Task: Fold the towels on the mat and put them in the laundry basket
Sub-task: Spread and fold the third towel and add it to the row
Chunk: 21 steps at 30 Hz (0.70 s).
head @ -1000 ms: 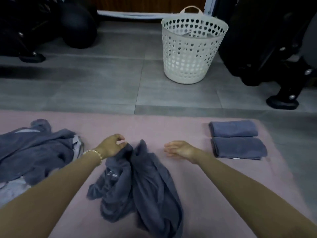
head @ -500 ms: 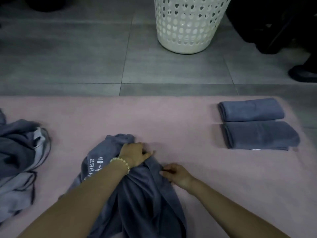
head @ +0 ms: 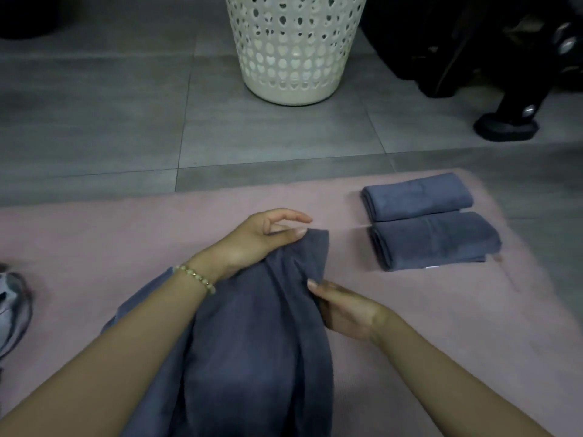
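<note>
A crumpled dark blue towel (head: 252,342) is lifted off the pink mat (head: 441,326) between my arms. My left hand (head: 252,241) pinches its top corner between thumb and fingers, with the forefinger raised. My right hand (head: 344,307) grips the towel's right edge a little lower. Two folded blue towels (head: 422,222) lie side by side on the mat at the right. The white perforated laundry basket (head: 293,52) stands on the grey floor beyond the mat; its rim is out of view.
The edge of a pile of unfolded blue and grey towels (head: 12,304) shows at the far left of the mat. Black equipment with feet and wheels (head: 504,74) stands on the grey tiled floor right of the basket.
Both hands have taken hold of the crumpled towel and lifted it off the mat, the left hand moving up and right with a corner. The view has tilted downward.
</note>
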Each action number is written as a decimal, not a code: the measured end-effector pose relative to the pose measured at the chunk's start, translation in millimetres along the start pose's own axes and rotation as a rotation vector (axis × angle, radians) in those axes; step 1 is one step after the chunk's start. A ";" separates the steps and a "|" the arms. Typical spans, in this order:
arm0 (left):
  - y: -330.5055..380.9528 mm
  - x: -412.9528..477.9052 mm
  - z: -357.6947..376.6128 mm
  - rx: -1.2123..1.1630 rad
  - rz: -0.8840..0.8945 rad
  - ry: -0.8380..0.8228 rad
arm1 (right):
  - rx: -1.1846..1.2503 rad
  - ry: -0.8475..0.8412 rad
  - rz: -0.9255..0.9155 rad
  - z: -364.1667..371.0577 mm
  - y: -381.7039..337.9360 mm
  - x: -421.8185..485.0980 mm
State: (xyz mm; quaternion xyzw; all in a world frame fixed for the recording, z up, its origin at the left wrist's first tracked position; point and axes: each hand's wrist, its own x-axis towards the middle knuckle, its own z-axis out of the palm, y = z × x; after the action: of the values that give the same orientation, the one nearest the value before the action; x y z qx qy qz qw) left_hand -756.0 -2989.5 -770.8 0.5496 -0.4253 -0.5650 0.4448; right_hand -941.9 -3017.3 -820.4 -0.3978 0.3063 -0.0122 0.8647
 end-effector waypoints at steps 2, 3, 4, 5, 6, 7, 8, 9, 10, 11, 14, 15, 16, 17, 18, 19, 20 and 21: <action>19.4 12.4 8.6 -0.005 0.054 0.012 | -0.033 0.025 -0.018 -7.9 -12.6 -16.9; 28.5 19.3 13.1 -0.024 0.072 0.019 | -0.064 0.054 -0.032 -13.6 -16.7 -25.3; 37.7 26.8 17.7 -0.048 0.084 0.029 | -0.092 0.083 -0.053 -19.6 -19.8 -33.4; 44.8 35.5 21.8 -0.064 0.095 0.045 | -0.115 0.109 -0.073 -25.1 -22.2 -42.0; 51.3 45.3 26.2 -0.067 0.105 0.063 | -0.127 0.132 -0.087 -31.3 -22.9 -50.3; 56.5 56.8 30.6 -0.044 0.116 0.088 | -0.134 0.159 -0.100 -38.5 -22.9 -57.8; 59.7 69.3 34.2 0.017 0.127 0.123 | -0.144 0.193 -0.110 -45.2 -23.0 -65.3; 60.6 83.1 36.9 0.126 0.147 0.161 | -0.161 0.244 -0.117 -53.0 -23.1 -73.1; 60.0 96.9 39.7 0.258 0.168 0.186 | -0.175 0.300 -0.129 -62.5 -23.3 -80.7; 58.1 108.8 41.6 0.383 0.178 0.193 | -0.189 0.345 -0.136 -70.8 -23.7 -87.4; 52.3 143.5 61.3 0.592 0.125 0.159 | -0.275 0.382 -0.096 -98.8 -23.9 -112.5; 51.5 154.1 71.0 0.586 0.107 0.160 | -0.338 0.363 -0.049 -108.5 -21.4 -120.7; 50.6 164.3 79.6 0.533 0.086 0.173 | -0.408 0.342 0.012 -117.7 -17.3 -128.5; 49.9 174.6 87.2 0.452 0.066 0.196 | -0.459 0.334 0.070 -126.1 -12.8 -136.3; 48.9 184.5 93.8 0.380 0.059 0.227 | -0.473 0.334 0.099 -133.8 -8.7 -145.3; 47.8 194.3 98.6 0.339 0.068 0.258 | -0.444 0.335 0.090 -141.0 -4.7 -154.4; 46.5 203.2 103.1 0.327 0.090 0.281 | -0.366 0.335 0.067 -148.7 -1.4 -163.1; 43.9 212.3 107.5 0.328 0.119 0.304 | -0.259 0.336 0.039 -156.3 0.7 -172.1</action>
State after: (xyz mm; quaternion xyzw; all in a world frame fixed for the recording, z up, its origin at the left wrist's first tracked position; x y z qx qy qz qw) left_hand -862.0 -3207.0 -776.1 0.6674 -0.4712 -0.3718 0.4408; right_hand -1166.1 -3077.6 -808.9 -0.4921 0.4528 -0.0224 0.7431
